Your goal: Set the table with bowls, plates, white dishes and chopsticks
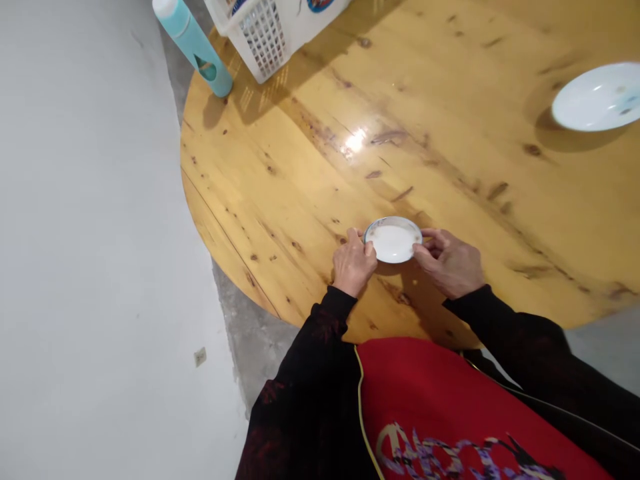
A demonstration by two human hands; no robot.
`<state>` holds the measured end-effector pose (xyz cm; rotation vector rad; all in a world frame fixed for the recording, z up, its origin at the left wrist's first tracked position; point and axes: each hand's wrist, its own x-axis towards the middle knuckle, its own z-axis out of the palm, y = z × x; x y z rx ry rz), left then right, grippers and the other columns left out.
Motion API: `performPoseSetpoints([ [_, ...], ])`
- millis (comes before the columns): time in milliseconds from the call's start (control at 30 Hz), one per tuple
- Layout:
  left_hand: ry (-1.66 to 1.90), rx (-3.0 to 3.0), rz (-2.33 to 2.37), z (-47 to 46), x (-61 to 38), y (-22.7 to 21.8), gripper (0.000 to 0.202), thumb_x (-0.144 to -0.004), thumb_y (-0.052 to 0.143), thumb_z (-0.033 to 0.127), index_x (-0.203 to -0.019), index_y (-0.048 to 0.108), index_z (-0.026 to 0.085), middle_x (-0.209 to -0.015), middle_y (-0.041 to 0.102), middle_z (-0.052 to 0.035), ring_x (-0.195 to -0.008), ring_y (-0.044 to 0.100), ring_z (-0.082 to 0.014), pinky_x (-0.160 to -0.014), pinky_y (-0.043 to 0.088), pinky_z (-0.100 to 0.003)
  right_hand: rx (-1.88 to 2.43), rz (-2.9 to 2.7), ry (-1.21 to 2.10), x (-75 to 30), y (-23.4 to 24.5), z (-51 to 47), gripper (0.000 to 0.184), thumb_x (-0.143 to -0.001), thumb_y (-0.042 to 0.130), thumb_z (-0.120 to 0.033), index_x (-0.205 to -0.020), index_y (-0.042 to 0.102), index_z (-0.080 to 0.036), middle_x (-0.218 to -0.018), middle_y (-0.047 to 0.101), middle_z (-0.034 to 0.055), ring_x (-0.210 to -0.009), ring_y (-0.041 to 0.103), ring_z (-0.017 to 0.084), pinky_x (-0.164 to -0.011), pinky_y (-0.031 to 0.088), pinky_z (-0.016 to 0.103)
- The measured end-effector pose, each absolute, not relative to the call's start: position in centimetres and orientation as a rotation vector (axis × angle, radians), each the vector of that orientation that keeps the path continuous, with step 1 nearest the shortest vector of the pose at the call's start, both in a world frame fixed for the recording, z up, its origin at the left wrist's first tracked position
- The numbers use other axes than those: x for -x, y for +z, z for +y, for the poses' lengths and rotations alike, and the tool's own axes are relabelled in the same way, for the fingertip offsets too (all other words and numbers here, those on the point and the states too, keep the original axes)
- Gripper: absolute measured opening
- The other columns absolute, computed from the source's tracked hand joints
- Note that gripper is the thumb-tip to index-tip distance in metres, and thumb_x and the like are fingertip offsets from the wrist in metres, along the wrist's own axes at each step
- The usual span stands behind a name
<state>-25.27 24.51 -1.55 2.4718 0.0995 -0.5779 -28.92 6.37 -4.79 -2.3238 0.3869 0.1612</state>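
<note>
1. Two bare hands share one load: your left hand (353, 262) and your right hand (453, 262) each pinch an opposite side of the small white dish (395, 239) between thumb and fingers.
2. You have that dish over the near part of the wooden table (300, 200), in front of your body; whether its base touches the wood, this view cannot tell.
3. Your hold is at the rim, with no palm visible underneath. Should one pinch slacken, the dish would probably tip toward that side and might chip on the wood.
4. Its surface looks glossy, so damp fingertips could let it slip; raising one of your wrists ahead of the other would tilt it.
5. Your black sleeves (300, 373) reach over the table's near edge; a cuff snagging there could jerk your grip.
6. Well apart, toward your right, sits a larger white bowl (595, 100); a wide swing could clash rims. Far left, the blue bottle (195, 50) stands beside the white basket (263, 40), near the table's edge, and a bump could topple it.
</note>
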Motion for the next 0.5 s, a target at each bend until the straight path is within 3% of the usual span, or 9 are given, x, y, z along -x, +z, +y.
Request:
performPoseSetpoints([
  [300, -0.500, -2.314, 0.230, 24.97, 25.17, -2.44, 0.018, -0.096, 0.059, 0.026, -0.113, 0.054, 0.022, -0.081, 0.072, -0.0033, -0.093, 0.072, -0.0259, -0.088, 0.050, -0.035, 2.308, 0.347, 0.163, 28.90, -5.59, 6.30, 0.037, -0.086, 0.055, -0.041, -0.113, 0.065, -0.019, -0.076, 0.073, 0.0060, -0.067, 0.069, 0.024, -0.069, 0.051, 0.034],
  [500, -0.529, -1.967, 0.388, 25.26, 24.99, -2.53, 0.012, -0.093, 0.064, 0.029, -0.092, 0.054, 0.022, -0.068, 0.066, 0.0027, -0.069, 0.064, -0.0147, -0.073, 0.048, -0.026, 2.325, 0.315, 0.156, 28.64, -5.24, 6.17, 0.037, -0.083, 0.057, -0.043, -0.110, 0.064, -0.019, -0.073, 0.072, 0.0057, -0.064, 0.067, 0.024, -0.066, 0.048, 0.034],
])
